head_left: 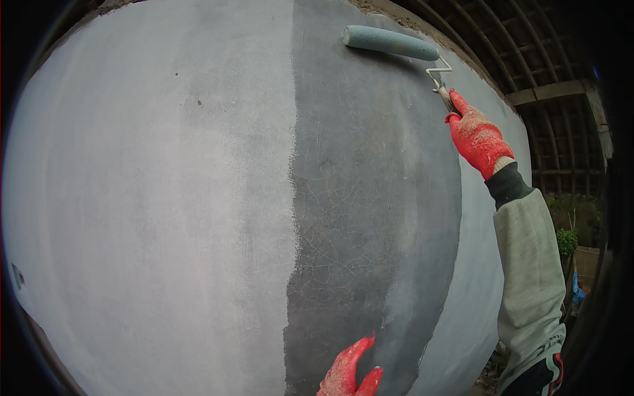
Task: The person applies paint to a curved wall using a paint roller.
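My right hand (480, 134), in a red glove, is wrapped round the handle of a paint roller (391, 43) near the top of the wall (152, 198). The roller's long pale blue-green sleeve lies almost level over a darker grey band (350, 191); whether it touches the surface I cannot tell. Paler grey covers the wall on both sides of that band. At the bottom edge my left hand (350, 371), also red-gloved, shows in part, with thumb and finger apart and nothing between them. It is in front of the dark band's lower end.
Roof timbers and tiles (528, 39) slope above the wall's top right. Beyond its right edge are a green plant (566, 242) and something blue (578, 289). A small dark box (18, 276) sits on the wall at far left.
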A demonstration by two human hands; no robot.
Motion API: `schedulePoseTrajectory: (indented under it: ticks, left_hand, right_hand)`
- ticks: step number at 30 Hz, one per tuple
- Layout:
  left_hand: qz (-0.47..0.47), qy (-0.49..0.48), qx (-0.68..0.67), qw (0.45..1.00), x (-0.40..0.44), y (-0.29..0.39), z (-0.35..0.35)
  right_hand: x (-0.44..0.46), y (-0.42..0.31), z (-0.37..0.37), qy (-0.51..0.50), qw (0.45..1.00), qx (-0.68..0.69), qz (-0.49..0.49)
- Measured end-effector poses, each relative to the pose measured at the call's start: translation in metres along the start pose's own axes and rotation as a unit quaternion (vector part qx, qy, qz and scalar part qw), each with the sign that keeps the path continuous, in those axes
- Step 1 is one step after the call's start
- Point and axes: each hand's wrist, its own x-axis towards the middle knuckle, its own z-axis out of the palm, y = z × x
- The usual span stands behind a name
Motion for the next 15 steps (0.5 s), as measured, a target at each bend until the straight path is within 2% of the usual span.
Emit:
schedulePoseTrajectory:
  ticks: [4,6,7,12,14,15]
  left_hand:
    - [-0.011,-0.019,-0.018,1.000,0.003,0.006,0.008]
    - [-0.020,-0.022,-0.026,0.999,0.006,0.005,0.009]
    - [-0.011,-0.025,-0.013,1.000,0.007,0.004,0.008]
    - [-0.015,-0.040,0.002,0.999,0.006,-0.003,0.002]
    - [-0.004,-0.030,-0.001,1.000,0.002,-0.005,0.000]
    - [-0.005,-0.031,-0.001,1.000,0.000,-0.005,-0.001]
  right_hand:
    - [0.040,-0.016,-0.005,-0.043,0.996,0.079,0.027]
    - [0.065,-0.024,-0.010,-0.114,0.973,0.189,0.067]
    - [0.065,-0.020,-0.007,-0.117,0.972,0.190,0.070]
    - [0.052,0.016,0.002,-0.065,0.993,0.095,-0.010]
    - [0.013,-0.003,-0.014,-0.046,0.999,0.000,0.028]
    - [0.001,0.007,-0.010,-0.029,1.000,-0.011,0.005]
